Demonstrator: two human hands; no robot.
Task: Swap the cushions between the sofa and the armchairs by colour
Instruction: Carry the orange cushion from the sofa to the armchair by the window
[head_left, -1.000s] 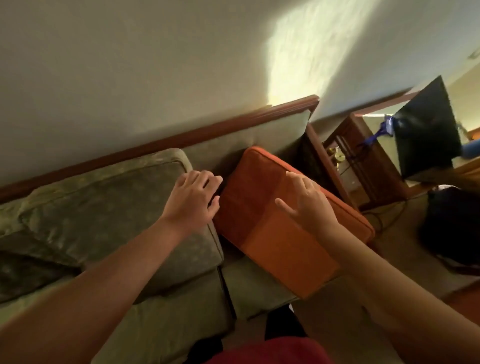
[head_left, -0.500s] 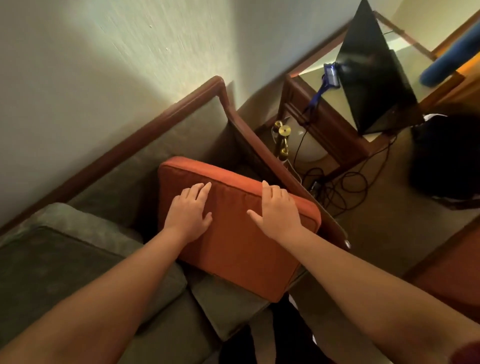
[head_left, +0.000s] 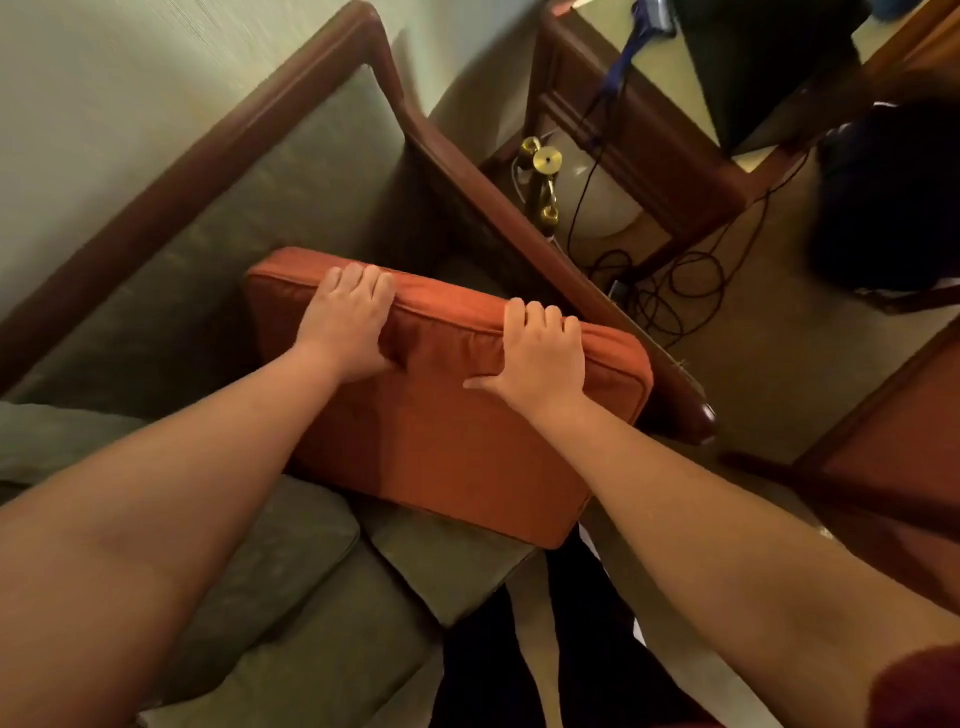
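An orange cushion (head_left: 447, 436) leans at the right end of the green sofa (head_left: 291, 208), by its wooden armrest (head_left: 519, 218). My left hand (head_left: 348, 322) grips the cushion's top edge on the left, fingers curled over the far side. My right hand (head_left: 540, 353) holds the same edge further right, thumb spread on the front face. A green cushion (head_left: 275, 545) lies on the seat under my left forearm. An armchair with an orange seat (head_left: 893, 457) stands at the right edge.
A wooden side table (head_left: 639, 119) with a dark lampshade (head_left: 769, 57) stands past the armrest. A brass lamp base (head_left: 543, 182) and tangled cables (head_left: 670, 291) lie on the floor between them. A dark bag (head_left: 893, 197) sits at the right.
My view has tilted down and closer. Both hands slid up the orange cushion from its front face and closed over its top edge.
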